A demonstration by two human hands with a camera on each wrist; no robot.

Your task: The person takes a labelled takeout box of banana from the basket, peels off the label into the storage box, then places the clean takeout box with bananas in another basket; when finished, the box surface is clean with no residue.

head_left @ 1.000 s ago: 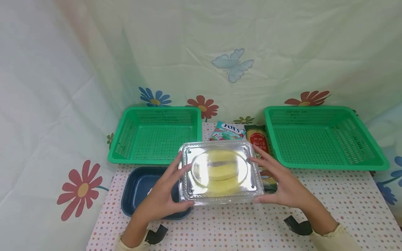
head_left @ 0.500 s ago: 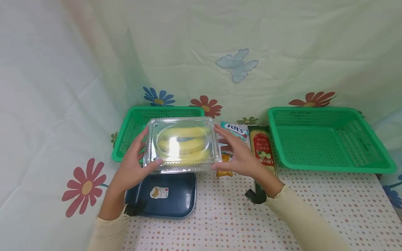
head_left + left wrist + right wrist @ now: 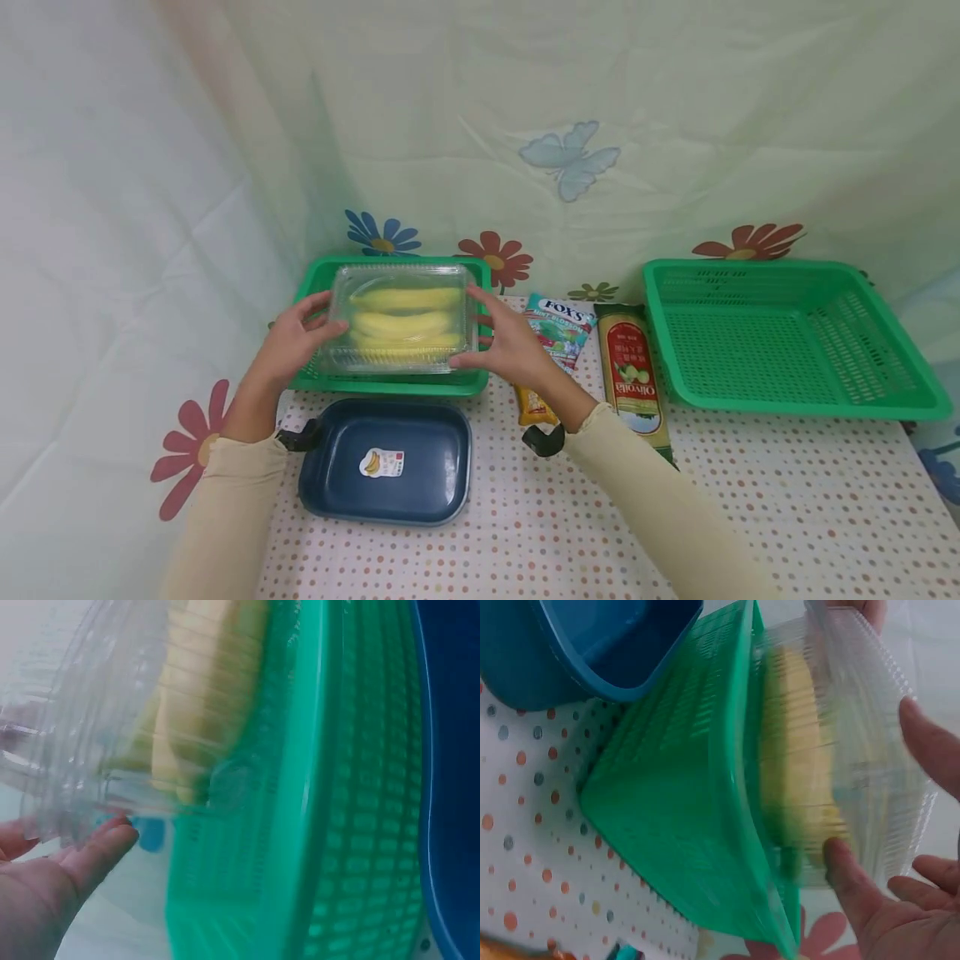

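Note:
A clear plastic clamshell box (image 3: 339,292) with several yellow bananas (image 3: 405,325) inside is held between both hands. My left hand (image 3: 291,343) grips its left end, and my right hand (image 3: 504,337) grips its right end with the thumb at the near corner. Beneath the box is the left green basket (image 3: 390,387), whose rim shows around it. In the left wrist view the box (image 3: 112,735) tilts within the basket's outline, fingertips at its end. The right wrist view has the bananas (image 3: 795,750) low in the box, just inside the basket rim (image 3: 731,750).
In front of the basket stands a dark blue tray (image 3: 427,500) with a banana sticker. To the right lie a FOX'S candy bag (image 3: 558,329), an orange packet (image 3: 534,407) and an Olivoilà pasta pack (image 3: 632,375). A second green basket (image 3: 795,407) stands at far right.
Both hands have carried the banana box leftward and back, from mid-table to over the left basket, and lower at the end. The blue tray and the packets have come into fuller view.

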